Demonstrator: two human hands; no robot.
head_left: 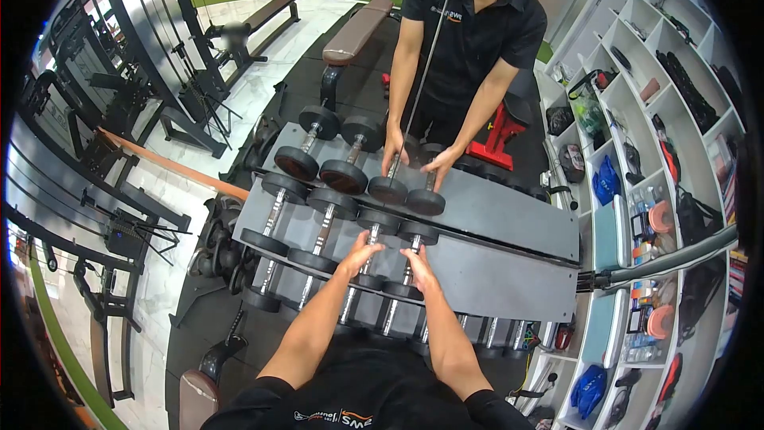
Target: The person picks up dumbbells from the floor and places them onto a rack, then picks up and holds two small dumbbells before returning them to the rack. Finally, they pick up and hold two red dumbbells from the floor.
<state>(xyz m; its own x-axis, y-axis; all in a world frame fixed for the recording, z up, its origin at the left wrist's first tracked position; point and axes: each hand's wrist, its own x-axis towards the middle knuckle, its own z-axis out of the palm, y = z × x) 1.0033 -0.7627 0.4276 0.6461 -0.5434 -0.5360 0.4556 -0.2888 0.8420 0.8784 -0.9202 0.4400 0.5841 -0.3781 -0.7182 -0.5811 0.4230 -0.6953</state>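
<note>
My left hand (360,256) is beside the handle of a round-headed dumbbell (380,221), thumb and fingers apart, fingertips at the metal grip. Close to its right, my right hand (421,268) is cupped at the handle of a second dumbbell (419,232), its fingers also spread. Both dumbbells lie on the upper grey shelf (501,275) of a rack. Whether either palm touches metal is hidden. Two more dumbbells, one larger (274,211) and one nearer (325,227), lie left of my hands.
A lower row of dumbbells (390,317) runs beneath the shelf. What looks like a mirror ahead shows a person's black shirt (477,24), arms and the same dumbbells. White cubby shelves (605,326) with bags and bottles stand at right; a bench (199,398) is at lower left.
</note>
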